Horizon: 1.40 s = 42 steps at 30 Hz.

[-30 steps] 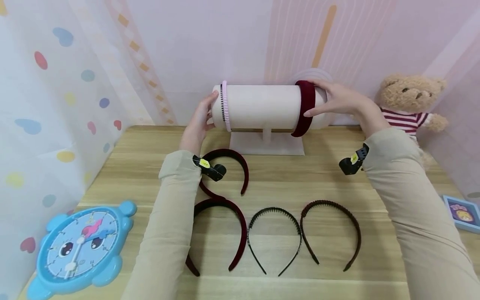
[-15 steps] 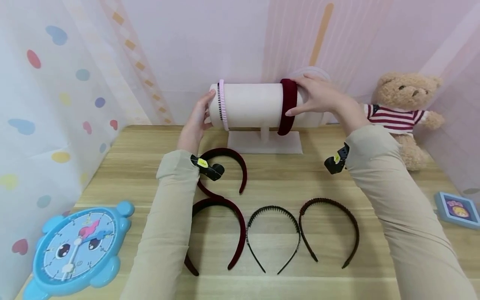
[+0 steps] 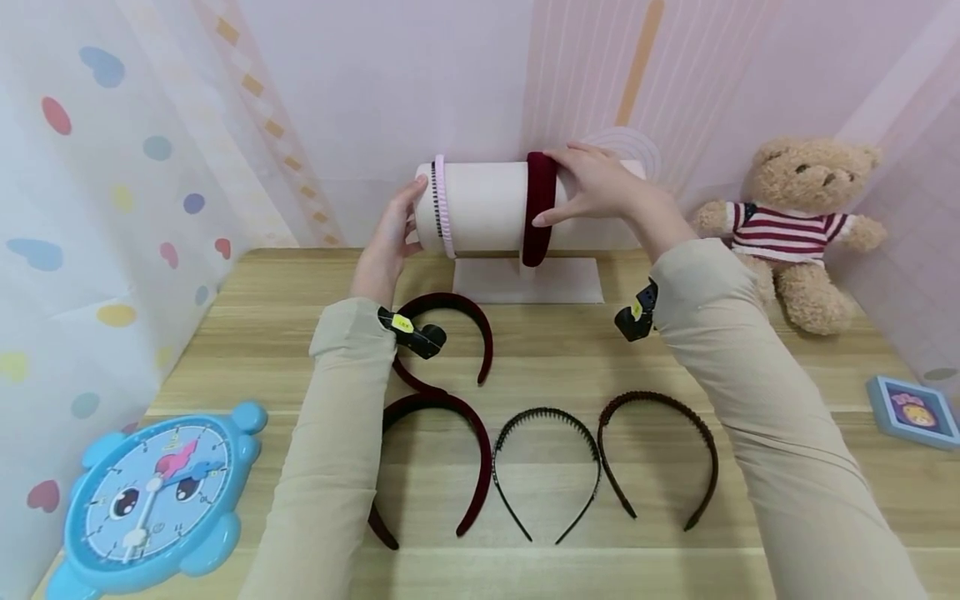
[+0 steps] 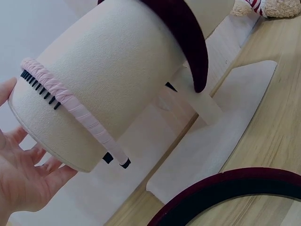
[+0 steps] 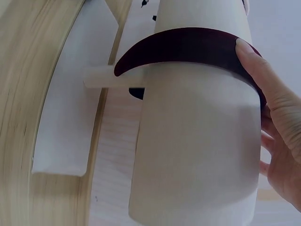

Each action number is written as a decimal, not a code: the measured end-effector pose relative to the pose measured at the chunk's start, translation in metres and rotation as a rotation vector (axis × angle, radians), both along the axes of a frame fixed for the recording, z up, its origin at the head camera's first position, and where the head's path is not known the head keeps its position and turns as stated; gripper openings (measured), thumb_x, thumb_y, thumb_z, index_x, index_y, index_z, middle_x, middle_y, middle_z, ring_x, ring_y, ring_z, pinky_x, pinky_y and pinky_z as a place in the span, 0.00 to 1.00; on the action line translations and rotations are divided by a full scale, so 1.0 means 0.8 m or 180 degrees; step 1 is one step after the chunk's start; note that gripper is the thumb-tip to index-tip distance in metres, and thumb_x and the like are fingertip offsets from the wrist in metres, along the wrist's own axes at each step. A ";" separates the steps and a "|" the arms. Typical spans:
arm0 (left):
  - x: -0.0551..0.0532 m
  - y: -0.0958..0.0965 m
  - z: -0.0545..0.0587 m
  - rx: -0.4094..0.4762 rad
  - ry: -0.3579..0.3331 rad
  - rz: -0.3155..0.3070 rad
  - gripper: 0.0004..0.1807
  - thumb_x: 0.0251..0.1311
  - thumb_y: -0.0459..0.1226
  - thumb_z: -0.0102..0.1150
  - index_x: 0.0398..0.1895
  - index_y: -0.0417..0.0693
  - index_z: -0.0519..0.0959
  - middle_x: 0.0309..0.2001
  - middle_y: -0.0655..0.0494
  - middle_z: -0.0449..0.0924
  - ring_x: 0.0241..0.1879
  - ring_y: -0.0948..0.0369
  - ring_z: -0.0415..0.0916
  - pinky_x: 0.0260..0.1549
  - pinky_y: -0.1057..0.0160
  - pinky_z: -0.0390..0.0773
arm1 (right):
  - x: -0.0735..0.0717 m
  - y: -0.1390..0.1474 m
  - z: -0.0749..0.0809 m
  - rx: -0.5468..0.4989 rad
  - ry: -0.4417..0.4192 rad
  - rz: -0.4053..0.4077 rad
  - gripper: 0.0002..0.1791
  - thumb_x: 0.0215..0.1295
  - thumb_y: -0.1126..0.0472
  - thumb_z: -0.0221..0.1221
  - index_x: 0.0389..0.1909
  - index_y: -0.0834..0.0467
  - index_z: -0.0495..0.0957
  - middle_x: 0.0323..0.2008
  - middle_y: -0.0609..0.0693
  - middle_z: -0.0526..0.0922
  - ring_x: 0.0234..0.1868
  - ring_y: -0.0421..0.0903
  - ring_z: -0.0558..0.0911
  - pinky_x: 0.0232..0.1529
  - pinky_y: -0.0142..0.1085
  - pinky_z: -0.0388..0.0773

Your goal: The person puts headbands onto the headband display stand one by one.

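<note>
A white cylindrical headband stand lies lengthwise at the back of the table. My left hand grips its left end, with the thumb on the rim and the other fingers behind it in the left wrist view. Close to that end sit a pale pink wrapped headband and, against it, one with black teeth. Around the middle of the cylinder is a wide dark red velvet headband. My right hand pinches it, thumb on its front and fingers over the far side.
Two more dark red headbands lie at the left front, partly under the left sleeve. A thin black toothed headband and a dark braided one lie beside them. Around are a blue toy clock, a teddy bear and a blue frame.
My right hand has slid the dark red headband leftward along the cylinder, from near its right end to the middle. The left hand has stayed at the left end.
</note>
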<state>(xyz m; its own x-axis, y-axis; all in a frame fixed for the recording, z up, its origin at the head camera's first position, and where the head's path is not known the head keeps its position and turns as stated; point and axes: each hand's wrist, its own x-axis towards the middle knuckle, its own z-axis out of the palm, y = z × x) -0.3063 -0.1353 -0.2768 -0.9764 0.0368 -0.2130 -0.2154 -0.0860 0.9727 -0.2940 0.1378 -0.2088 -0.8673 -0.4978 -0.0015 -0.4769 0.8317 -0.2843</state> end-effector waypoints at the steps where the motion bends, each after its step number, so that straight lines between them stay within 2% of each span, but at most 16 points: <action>1: 0.003 0.000 0.002 -0.0013 0.0000 -0.0004 0.29 0.57 0.59 0.48 0.61 0.64 0.64 0.66 0.62 0.59 0.62 0.58 0.55 0.61 0.52 0.57 | -0.001 -0.003 0.000 0.0010 0.0014 0.0017 0.54 0.50 0.40 0.63 0.70 0.60 0.47 0.70 0.58 0.51 0.72 0.57 0.44 0.69 0.55 0.38; 7: 0.017 0.002 0.013 -0.0048 -0.0016 -0.0017 0.29 0.59 0.58 0.46 0.63 0.64 0.61 0.68 0.61 0.57 0.64 0.58 0.54 0.62 0.53 0.56 | -0.005 -0.023 -0.001 0.0004 0.0092 0.0131 0.53 0.50 0.41 0.63 0.70 0.61 0.48 0.70 0.58 0.53 0.71 0.57 0.48 0.68 0.54 0.42; 13: 0.019 0.005 0.015 -0.0052 -0.0040 -0.0047 0.28 0.59 0.57 0.46 0.63 0.63 0.62 0.68 0.61 0.57 0.65 0.58 0.54 0.62 0.53 0.56 | -0.007 -0.038 -0.002 -0.0010 0.0088 0.0202 0.54 0.50 0.41 0.63 0.70 0.61 0.47 0.70 0.58 0.52 0.72 0.55 0.49 0.68 0.54 0.42; 19: 0.019 0.013 0.014 -0.0066 -0.0041 -0.0068 0.31 0.59 0.58 0.46 0.66 0.64 0.58 0.69 0.61 0.55 0.66 0.58 0.53 0.62 0.52 0.56 | -0.007 -0.051 -0.003 -0.0032 0.0086 0.0238 0.54 0.50 0.41 0.63 0.70 0.60 0.46 0.71 0.56 0.52 0.72 0.54 0.49 0.68 0.54 0.41; 25: 0.023 0.016 0.014 -0.0044 -0.0131 -0.0045 0.33 0.58 0.58 0.47 0.67 0.64 0.55 0.70 0.60 0.52 0.67 0.57 0.51 0.63 0.52 0.54 | -0.007 -0.065 -0.007 -0.0032 0.0051 0.0313 0.54 0.50 0.41 0.64 0.70 0.59 0.46 0.70 0.56 0.53 0.71 0.54 0.51 0.68 0.54 0.44; 29: 0.022 0.015 0.010 -0.0050 -0.0178 -0.0061 0.35 0.59 0.58 0.45 0.69 0.64 0.52 0.71 0.60 0.49 0.69 0.57 0.48 0.64 0.51 0.52 | -0.007 -0.074 -0.008 0.0083 0.0064 0.0332 0.55 0.50 0.40 0.63 0.71 0.59 0.45 0.71 0.57 0.51 0.71 0.55 0.52 0.68 0.55 0.46; 37: 0.018 0.015 -0.002 -0.0122 -0.0083 -0.0070 0.34 0.57 0.60 0.47 0.67 0.65 0.55 0.69 0.60 0.53 0.66 0.57 0.52 0.62 0.51 0.56 | -0.003 -0.083 -0.006 0.0322 0.0080 0.0217 0.55 0.49 0.37 0.61 0.71 0.53 0.44 0.71 0.54 0.50 0.68 0.59 0.55 0.64 0.58 0.49; 42: 0.019 0.022 -0.001 -0.0194 -0.0037 -0.0106 0.35 0.58 0.60 0.45 0.68 0.64 0.53 0.70 0.58 0.52 0.67 0.56 0.52 0.62 0.51 0.56 | -0.003 -0.077 -0.009 0.0299 0.0075 0.0146 0.56 0.48 0.36 0.62 0.72 0.52 0.42 0.71 0.53 0.50 0.68 0.59 0.53 0.65 0.58 0.47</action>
<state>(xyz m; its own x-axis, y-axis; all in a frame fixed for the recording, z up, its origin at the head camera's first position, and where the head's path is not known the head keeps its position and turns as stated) -0.2914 -0.1181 -0.2775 -0.9723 0.0558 -0.2272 -0.2285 -0.0192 0.9734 -0.2967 0.0762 -0.2160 -0.8440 -0.5356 -0.0299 -0.5207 0.8313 -0.1945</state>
